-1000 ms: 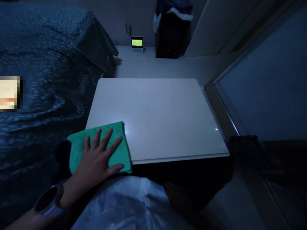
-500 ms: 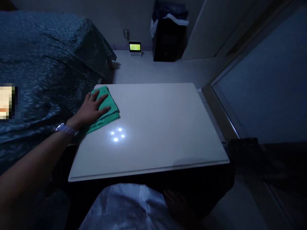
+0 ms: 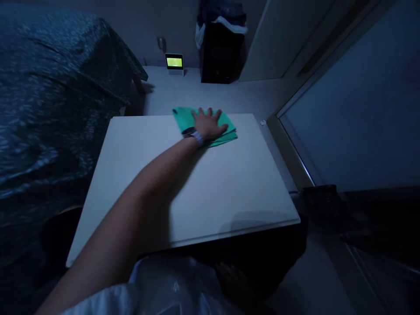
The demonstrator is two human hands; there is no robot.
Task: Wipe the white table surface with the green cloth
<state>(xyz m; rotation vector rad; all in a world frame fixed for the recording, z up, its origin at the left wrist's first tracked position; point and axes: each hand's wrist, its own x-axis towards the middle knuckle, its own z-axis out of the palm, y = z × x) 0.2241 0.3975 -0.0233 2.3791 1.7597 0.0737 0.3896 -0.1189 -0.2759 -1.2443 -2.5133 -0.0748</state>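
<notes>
My left hand (image 3: 209, 124) lies flat with its fingers spread on a folded green cloth (image 3: 183, 117). The cloth rests near the far edge of a white tabletop (image 3: 226, 183), and one corner of it reaches past that edge. A watch on a pale strap (image 3: 198, 137) circles the left wrist, and my forearm stretches across the table's left part. Below the near edge, in deep shadow, my right hand (image 3: 234, 278) rests by my lap. Its fingers look loosely stretched out, and nothing shows in it.
A dark patterned cover (image 3: 59, 96) drapes over a bed-like shape at left. On the floor beyond stand a small lit display (image 3: 174, 62) and a black cabinet (image 3: 220, 54) topped with fabric. A frosted panel (image 3: 361, 113) runs along the right, with dark items (image 3: 321, 205) at its base.
My left hand has slid the green cloth rightward along the table's far side, from the far left corner to right of the middle. The view has shifted slightly. My right hand stays low.
</notes>
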